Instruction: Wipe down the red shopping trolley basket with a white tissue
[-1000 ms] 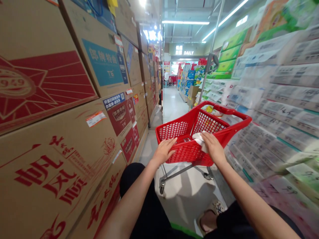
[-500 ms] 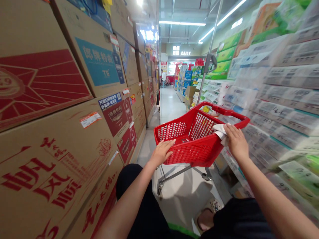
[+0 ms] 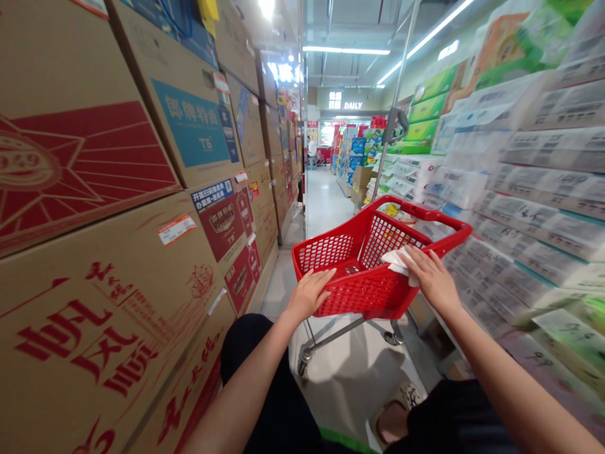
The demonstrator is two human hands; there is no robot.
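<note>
A red plastic shopping cart with a lattice basket and grey metal legs stands in front of me, turned sideways. My left hand holds its near left corner, fingers over the rim and thumb against the outer side. On the near rim, further right, my right hand presses a crumpled white cloth, its fingers over the cloth. Part of the cloth pokes out to the left of the fingers. The cart's handle rises behind my right hand, untouched.
Stacked cardboard boxes wall the left side. Packs of paper tissue are piled high on the right. A metal pole stands behind the cart, and a tiled aisle runs back to shelves. My knee is close to the boxes.
My right hand has slid left along the cart's near rim with the cloth, away from the handle end. My left hand stays at its corner.
</note>
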